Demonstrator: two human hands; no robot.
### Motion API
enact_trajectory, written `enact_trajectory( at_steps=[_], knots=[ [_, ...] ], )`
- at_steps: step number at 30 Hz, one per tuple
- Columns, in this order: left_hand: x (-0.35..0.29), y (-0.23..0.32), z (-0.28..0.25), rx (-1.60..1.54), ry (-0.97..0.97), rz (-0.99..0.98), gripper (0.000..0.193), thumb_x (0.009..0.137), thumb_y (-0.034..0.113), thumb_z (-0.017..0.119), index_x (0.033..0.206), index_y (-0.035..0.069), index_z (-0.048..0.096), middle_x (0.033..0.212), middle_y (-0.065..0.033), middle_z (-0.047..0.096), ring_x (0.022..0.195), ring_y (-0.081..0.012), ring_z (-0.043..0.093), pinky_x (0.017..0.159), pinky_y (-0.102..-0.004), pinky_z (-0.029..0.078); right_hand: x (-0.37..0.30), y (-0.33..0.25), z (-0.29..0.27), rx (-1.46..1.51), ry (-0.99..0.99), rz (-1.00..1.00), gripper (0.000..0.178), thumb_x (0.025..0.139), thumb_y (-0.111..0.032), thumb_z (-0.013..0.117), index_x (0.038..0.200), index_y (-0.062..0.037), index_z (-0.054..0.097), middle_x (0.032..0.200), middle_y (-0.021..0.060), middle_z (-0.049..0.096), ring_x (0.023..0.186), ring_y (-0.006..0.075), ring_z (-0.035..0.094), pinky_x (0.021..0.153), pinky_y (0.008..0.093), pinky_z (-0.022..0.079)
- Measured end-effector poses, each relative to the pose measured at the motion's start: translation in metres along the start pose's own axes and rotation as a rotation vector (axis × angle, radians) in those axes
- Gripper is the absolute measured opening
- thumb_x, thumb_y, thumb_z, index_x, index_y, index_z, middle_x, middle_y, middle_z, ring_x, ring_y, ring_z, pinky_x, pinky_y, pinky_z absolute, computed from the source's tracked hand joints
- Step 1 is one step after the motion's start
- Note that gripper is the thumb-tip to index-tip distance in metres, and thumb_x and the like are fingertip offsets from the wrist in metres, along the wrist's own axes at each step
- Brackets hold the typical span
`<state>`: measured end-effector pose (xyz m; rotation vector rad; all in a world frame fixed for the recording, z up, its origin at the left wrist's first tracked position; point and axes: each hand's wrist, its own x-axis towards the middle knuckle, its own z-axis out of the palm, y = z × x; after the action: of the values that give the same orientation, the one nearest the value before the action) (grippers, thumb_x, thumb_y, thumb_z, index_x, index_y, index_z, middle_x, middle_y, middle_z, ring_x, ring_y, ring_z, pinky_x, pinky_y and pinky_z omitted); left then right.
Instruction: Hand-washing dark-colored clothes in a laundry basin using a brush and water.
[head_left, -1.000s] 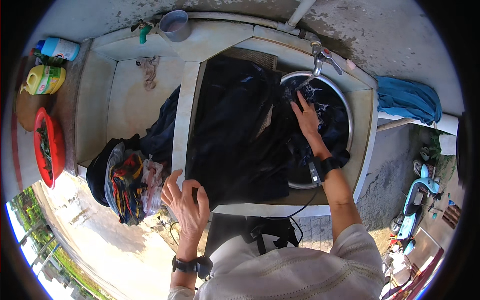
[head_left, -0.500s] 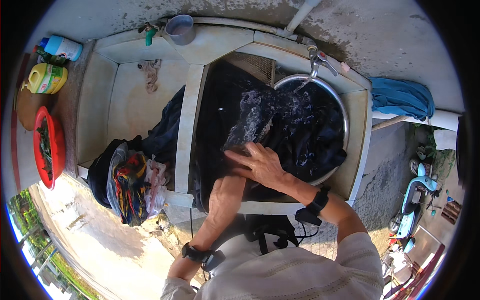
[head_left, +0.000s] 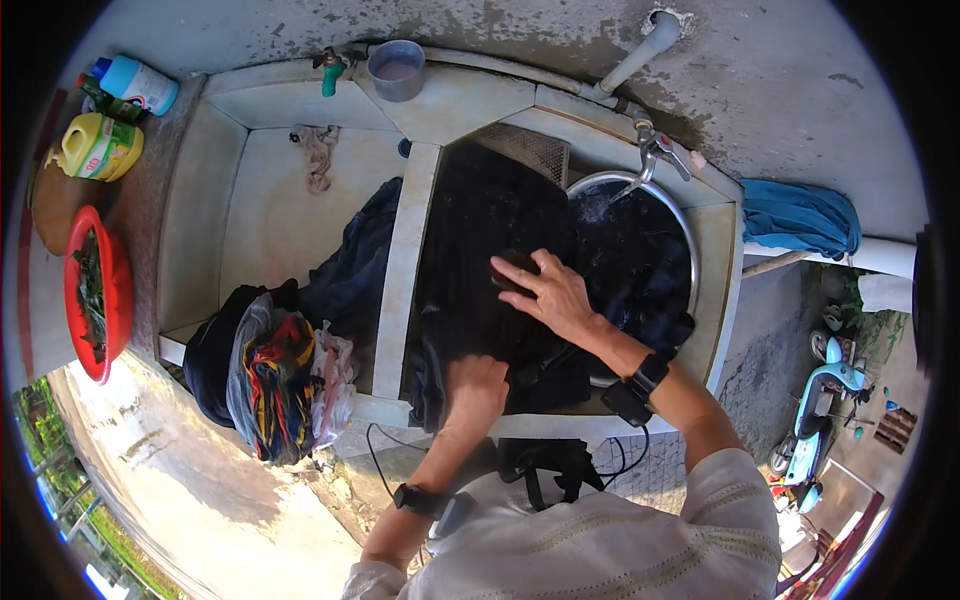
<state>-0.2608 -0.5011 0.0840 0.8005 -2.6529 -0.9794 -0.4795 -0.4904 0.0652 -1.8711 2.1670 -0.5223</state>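
A soaked black garment (head_left: 480,220) lies spread over the right-hand basin, its near end hanging by the front rim. My left hand (head_left: 475,388) is closed on its near edge, most fingertips hidden in the cloth. Farther in, my right hand (head_left: 550,295) grips a dark brown scrubbing brush (head_left: 513,268), fingers over its back, against the garment; its bristles are hidden. At the right, a round metal tub (head_left: 688,232) holds water and more dark cloth (head_left: 630,300). Water runs into it from a metal tap (head_left: 655,148).
Left of the divider (head_left: 408,270) lie dark clothes (head_left: 350,260) and a bundle of coloured cloth (head_left: 280,370). A grey cup (head_left: 396,72) stands on the back ledge. Bottles (head_left: 100,147) and a red basin (head_left: 122,290) of leaves are far left. A blue cloth (head_left: 800,215) hangs at right.
My hands have moved apart: the left toward the front rim, the right a little farther in and to the right. The brush now shows under my right fingers. The splashing water on the garment is gone.
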Motion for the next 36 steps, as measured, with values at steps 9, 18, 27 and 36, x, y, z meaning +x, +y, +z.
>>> enact_trajectory(
  at_steps=[9,18,27,36],
  knots=[
    [0.008,0.003,-0.005,-0.005,-0.019,-0.046,0.022,0.066,0.006,0.065,0.087,0.009,0.064,0.086,-0.0054,0.058,0.084,-0.0255,0.053,0.075,-0.0391,0.039,0.04,0.02,-0.02,0.169,-0.014,0.244,0.048,0.088,-0.045,0.064,0.134,-0.0341,0.055,0.1,0.0138,0.054,0.092,0.0328,0.061,0.076,0.0393,0.053],
    [0.033,0.014,-0.008,0.085,-0.085,-0.044,0.008,0.071,0.008,0.061,0.078,0.009,0.063,0.077,-0.004,0.058,0.077,-0.025,0.054,0.072,-0.0393,0.04,0.091,0.113,-0.011,-0.093,0.268,0.427,0.046,0.088,-0.044,0.062,0.132,-0.0322,0.056,0.1,0.0158,0.053,0.095,0.0338,0.059,0.075,0.0438,0.05],
    [0.168,0.029,0.032,0.248,0.03,0.22,0.051,0.08,0.019,0.068,0.128,0.007,0.054,0.136,-0.0107,0.049,0.127,-0.0324,0.044,0.106,-0.0481,0.032,-0.007,0.148,0.008,0.332,0.424,0.825,0.064,0.088,-0.054,0.059,0.138,-0.0165,0.045,0.125,0.0217,0.054,0.113,0.039,0.055,0.094,0.0458,0.045],
    [0.167,-0.003,0.066,0.103,-0.009,0.193,0.043,0.08,-0.001,0.056,0.123,0.005,0.059,0.131,-0.0126,0.056,0.128,-0.0283,0.048,0.109,-0.0431,0.034,-0.061,0.205,0.045,0.272,0.037,0.951,0.058,0.088,-0.045,0.062,0.134,-0.0131,0.047,0.124,0.0244,0.056,0.112,0.0406,0.056,0.094,0.0458,0.045]
  ],
)
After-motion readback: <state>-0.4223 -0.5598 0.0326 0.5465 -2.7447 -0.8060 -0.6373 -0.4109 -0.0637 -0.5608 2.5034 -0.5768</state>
